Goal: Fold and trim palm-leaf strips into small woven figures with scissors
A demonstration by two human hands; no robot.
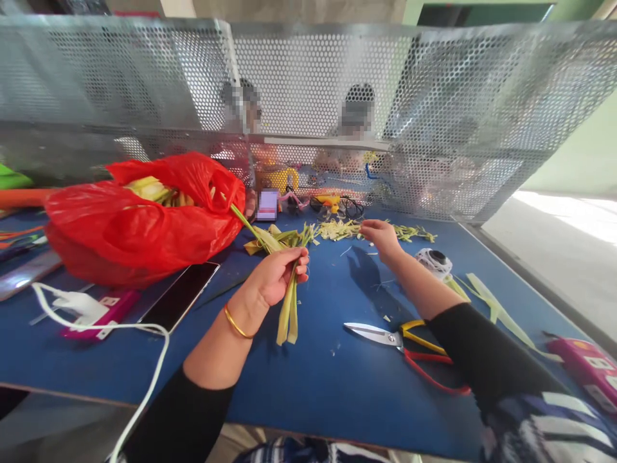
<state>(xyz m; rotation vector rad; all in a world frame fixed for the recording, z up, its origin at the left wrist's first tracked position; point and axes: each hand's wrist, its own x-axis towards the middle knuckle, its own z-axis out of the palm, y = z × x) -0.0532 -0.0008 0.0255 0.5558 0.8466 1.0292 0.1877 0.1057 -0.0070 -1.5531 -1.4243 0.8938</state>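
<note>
My left hand (pixel 278 278), with a gold bangle at the wrist, is closed round a bunch of pale yellow-green leaf strips (pixel 288 315). Their lower ends hang below the fingers, while frayed ends stick up above the hand. Wider husk-like leaves (pixel 270 238) lie just behind it. My right hand (pixel 382 239) is held over the table near a heap of short cut plant bits (pixel 337 229), its fingertips pressed together. Whatever they may hold is too small to make out. Scissors (pixel 398 337) with one yellow and one red handle lie slightly spread below my right forearm.
At left, a red plastic bag (pixel 144 251) holds more leaves, with a phone (pixel 183 296) and a power strip with a white cable (pixel 157 328) before it. A white spool (pixel 434 262) stands at right. A perforated metal screen (pixel 308 77) closes off the back; people sit beyond it.
</note>
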